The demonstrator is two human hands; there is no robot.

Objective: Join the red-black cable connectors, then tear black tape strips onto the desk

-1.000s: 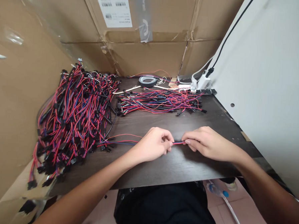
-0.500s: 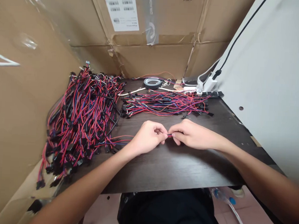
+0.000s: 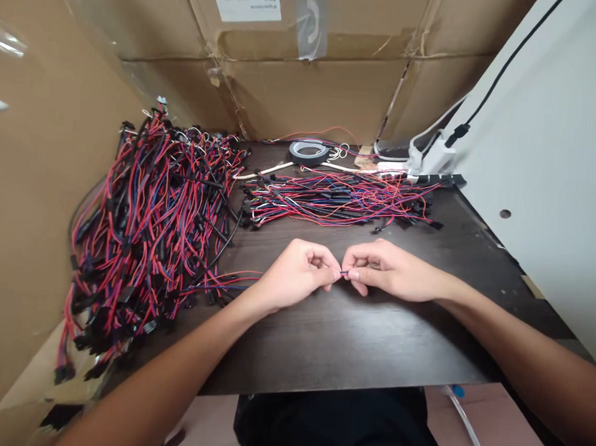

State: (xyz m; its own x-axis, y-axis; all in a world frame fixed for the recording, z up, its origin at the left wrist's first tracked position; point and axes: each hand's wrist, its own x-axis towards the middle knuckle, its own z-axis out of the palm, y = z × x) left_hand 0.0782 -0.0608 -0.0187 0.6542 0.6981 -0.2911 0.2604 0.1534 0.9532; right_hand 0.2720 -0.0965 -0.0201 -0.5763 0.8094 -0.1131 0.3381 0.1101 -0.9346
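Over the middle of the dark table, my left hand (image 3: pixel 308 275) and my right hand (image 3: pixel 385 271) meet fingertip to fingertip. Both are closed in a pinch on thin wires (image 3: pixel 344 273), of which a short dark blue and red stretch shows between them. More of the red and blue wire (image 3: pixel 239 286) runs out to the left behind my left wrist toward the big heap. What sits inside the fingertips is hidden. Beyond my hands lies a flat bundle of red, blue and black wire harnesses (image 3: pixel 329 201) with black connectors.
A tall heap of wire harnesses (image 3: pixel 153 222) covers the table's left side. Behind the bundle are a roll of black tape (image 3: pixel 309 153) and a white power strip (image 3: pixel 395 169) with a plugged-in adapter (image 3: pixel 438 157). Cardboard (image 3: pixel 309 97) stands at the back, a white panel (image 3: pixel 543 116) at right.
The view has tilted down a little. My fingertips have shifted slightly, my right thumb now lying straighter along the wires; both hands still pinch them.
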